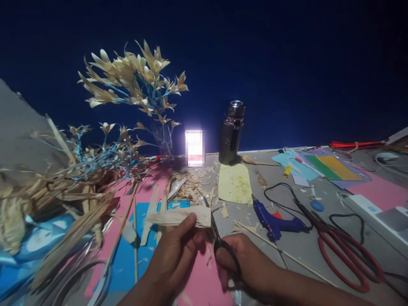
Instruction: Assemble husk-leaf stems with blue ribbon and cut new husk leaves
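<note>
My left hand [174, 250] pinches a pale strip of dried corn husk [178, 216], held flat above the table. My right hand [245, 261] grips black-handled scissors [219, 238], whose blades reach up to the right end of the husk strip. Below both hands lie pink and blue paper sheets [134, 255], with husk scraps [191, 185] scattered just beyond.
A heap of husk-leaf branches on blue stems [79, 170] fills the left. Behind stand a husk bouquet [137, 80], a bright phone screen [194, 147] and a dark flask [232, 131]. To the right: yellow paper [235, 183], blue glue gun [274, 221], red scissors [347, 250], coloured sheets [331, 168], power strip [376, 214].
</note>
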`<state>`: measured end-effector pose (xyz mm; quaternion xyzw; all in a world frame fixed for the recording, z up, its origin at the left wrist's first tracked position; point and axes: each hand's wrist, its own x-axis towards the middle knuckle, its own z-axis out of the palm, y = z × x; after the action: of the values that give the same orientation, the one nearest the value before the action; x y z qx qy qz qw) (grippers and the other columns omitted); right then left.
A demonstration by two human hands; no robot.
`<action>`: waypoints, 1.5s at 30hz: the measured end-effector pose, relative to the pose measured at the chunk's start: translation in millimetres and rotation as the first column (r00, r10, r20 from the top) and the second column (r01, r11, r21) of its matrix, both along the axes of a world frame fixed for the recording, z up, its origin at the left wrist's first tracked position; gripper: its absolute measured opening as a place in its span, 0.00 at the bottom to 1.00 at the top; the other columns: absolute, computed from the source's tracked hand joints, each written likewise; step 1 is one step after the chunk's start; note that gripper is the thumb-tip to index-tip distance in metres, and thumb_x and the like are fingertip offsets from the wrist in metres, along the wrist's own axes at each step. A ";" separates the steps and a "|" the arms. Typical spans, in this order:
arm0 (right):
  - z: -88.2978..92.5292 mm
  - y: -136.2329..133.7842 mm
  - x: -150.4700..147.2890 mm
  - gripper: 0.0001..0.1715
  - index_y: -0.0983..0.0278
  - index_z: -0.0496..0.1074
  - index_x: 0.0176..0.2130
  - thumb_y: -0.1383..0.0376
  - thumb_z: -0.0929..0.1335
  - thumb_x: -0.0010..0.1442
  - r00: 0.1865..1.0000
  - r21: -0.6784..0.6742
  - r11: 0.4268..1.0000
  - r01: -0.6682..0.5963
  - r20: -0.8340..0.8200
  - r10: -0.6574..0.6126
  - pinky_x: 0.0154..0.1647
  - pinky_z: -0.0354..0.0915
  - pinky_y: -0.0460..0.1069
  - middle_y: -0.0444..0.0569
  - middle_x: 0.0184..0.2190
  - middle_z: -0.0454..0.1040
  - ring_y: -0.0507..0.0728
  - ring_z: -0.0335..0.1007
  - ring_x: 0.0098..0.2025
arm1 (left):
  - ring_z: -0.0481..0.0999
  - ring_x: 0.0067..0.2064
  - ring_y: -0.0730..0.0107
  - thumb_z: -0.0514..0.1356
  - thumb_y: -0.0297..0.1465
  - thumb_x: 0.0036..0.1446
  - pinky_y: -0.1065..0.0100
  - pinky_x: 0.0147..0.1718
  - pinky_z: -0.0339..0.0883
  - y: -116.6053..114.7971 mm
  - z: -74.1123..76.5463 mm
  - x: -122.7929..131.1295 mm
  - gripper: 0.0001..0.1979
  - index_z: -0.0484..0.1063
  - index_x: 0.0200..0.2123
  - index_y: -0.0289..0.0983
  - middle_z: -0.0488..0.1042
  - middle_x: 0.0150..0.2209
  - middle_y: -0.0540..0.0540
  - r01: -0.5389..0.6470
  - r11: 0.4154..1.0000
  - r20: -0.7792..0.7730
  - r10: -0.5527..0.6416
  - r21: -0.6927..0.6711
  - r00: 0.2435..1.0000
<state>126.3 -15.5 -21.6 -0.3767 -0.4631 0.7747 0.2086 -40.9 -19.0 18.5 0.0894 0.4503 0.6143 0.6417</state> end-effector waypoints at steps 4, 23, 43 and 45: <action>13.5 7.8 6.6 0.30 0.68 0.76 0.29 0.43 0.76 0.51 0.998 0.160 0.986 0.044 0.028 -0.049 0.24 0.54 0.45 0.45 0.23 0.71 0.49 0.60 0.24 | 0.76 0.25 0.68 0.76 0.28 0.41 0.68 0.28 0.74 -2.6 -1.9 -3.0 0.11 0.77 0.25 0.31 0.78 0.24 0.45 0.119 0.985 0.058 -0.127 0.123 0.990; 28.4 19.2 12.5 0.26 0.68 0.81 0.32 0.54 0.83 0.37 0.982 -0.043 0.986 -0.160 -0.106 0.155 0.24 0.59 0.41 0.44 0.25 0.75 0.47 0.65 0.24 | 0.74 0.24 0.67 0.77 0.37 0.42 0.69 0.23 0.64 -19.0 -18.8 4.6 0.17 0.79 0.30 0.32 0.76 0.25 0.45 0.448 0.859 0.020 -0.467 0.248 0.884; 8.0 30.4 26.7 0.12 0.62 0.75 0.40 0.68 0.73 0.52 0.693 0.667 0.605 -0.434 0.677 -0.250 0.35 0.55 0.49 0.48 0.41 0.71 0.56 0.68 0.36 | 0.76 0.23 0.63 0.73 0.27 0.41 0.64 0.25 0.71 -14.3 10.0 -3.5 0.11 0.80 0.31 0.33 0.79 0.24 0.44 0.229 0.959 -0.029 -0.228 0.168 0.973; 10.9 25.1 25.8 0.11 0.62 0.74 0.39 0.66 0.73 0.53 0.626 0.630 0.564 -0.534 0.743 -0.237 0.33 0.52 0.49 0.49 0.46 0.69 0.54 0.67 0.34 | 0.74 0.22 0.66 0.72 0.26 0.38 0.66 0.24 0.70 -11.9 8.6 -3.7 0.11 0.80 0.30 0.32 0.78 0.23 0.45 0.232 0.963 -0.024 -0.231 0.141 0.973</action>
<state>152.1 9.6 -10.8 -0.4801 -0.8379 0.2514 0.0651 -44.6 -30.9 27.1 0.1892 0.3941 0.5655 0.6994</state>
